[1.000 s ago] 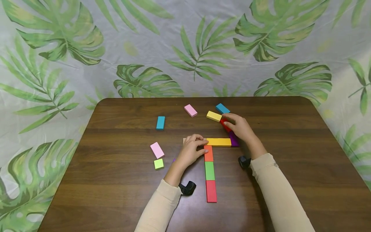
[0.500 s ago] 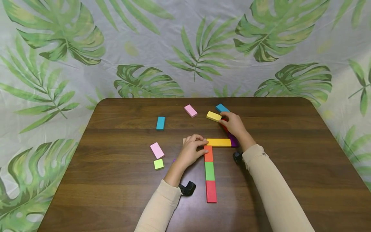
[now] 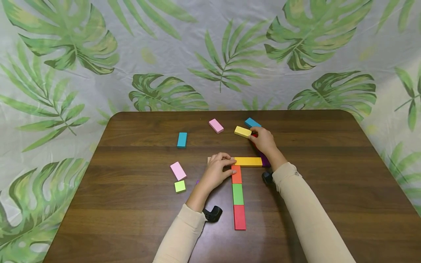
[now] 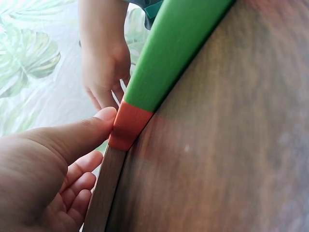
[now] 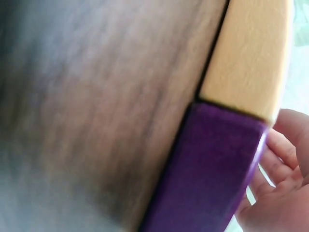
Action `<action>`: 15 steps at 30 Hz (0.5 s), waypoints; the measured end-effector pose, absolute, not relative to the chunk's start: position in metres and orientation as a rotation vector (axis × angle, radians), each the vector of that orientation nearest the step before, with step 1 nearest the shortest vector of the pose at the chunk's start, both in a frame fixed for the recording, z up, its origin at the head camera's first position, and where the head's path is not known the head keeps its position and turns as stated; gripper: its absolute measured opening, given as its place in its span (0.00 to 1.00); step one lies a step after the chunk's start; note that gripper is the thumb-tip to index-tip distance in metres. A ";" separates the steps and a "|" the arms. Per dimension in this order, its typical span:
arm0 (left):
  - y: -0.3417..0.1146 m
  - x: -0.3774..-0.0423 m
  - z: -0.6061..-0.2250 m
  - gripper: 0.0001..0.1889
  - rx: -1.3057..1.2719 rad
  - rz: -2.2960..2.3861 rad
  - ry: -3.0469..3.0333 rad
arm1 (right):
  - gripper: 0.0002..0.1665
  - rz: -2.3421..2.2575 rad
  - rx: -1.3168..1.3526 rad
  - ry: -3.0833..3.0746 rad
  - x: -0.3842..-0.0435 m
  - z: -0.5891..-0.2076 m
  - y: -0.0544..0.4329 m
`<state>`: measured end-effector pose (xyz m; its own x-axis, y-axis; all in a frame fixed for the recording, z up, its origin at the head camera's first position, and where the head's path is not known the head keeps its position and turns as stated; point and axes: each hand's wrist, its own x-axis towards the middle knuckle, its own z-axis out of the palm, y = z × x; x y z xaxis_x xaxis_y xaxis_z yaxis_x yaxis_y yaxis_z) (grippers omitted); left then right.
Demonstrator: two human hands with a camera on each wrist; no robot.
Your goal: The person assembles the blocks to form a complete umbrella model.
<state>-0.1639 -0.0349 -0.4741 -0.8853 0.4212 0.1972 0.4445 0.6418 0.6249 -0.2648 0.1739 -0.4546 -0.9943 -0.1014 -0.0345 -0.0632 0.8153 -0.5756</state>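
Observation:
In the head view, my left hand [image 3: 216, 171] rests over a pale block [image 3: 209, 159] and the left end of a long orange-yellow block [image 3: 248, 161]. Its thumb touches an orange-red block [image 4: 129, 124], while the other fingers lie loosely bent in the left wrist view. My right hand [image 3: 265, 141] pinches the right end of a light yellow block [image 3: 242, 132] between thumb and fingers. Beneath that hand, a red block [image 3: 255, 136] and a purple block [image 5: 207, 164] are mostly covered; the purple one adjoins the orange-yellow block.
A green block [image 3: 238, 194] and a red block [image 3: 239, 217] continue the column toward me. Scattered on the wooden table [image 3: 131, 219] are blue blocks [image 3: 182, 140] [image 3: 252, 122], pink blocks [image 3: 216, 125] [image 3: 178, 170] and a lime block [image 3: 179, 186]. Leafy cloth [image 3: 210, 54] hangs behind.
My right hand has shifted slightly left, from the red block to the end of the light yellow block. The left hand and the blocks stay where they were.

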 end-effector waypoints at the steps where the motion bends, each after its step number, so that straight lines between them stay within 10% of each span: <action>1: -0.035 -0.164 -0.474 0.18 -0.743 -1.088 -2.816 | 0.23 -0.929 -0.131 2.934 -0.265 -0.455 0.174; 15: -0.035 -0.164 -0.474 0.18 -0.746 -1.102 -2.807 | 0.23 -1.047 -0.125 2.893 -0.263 -0.456 0.176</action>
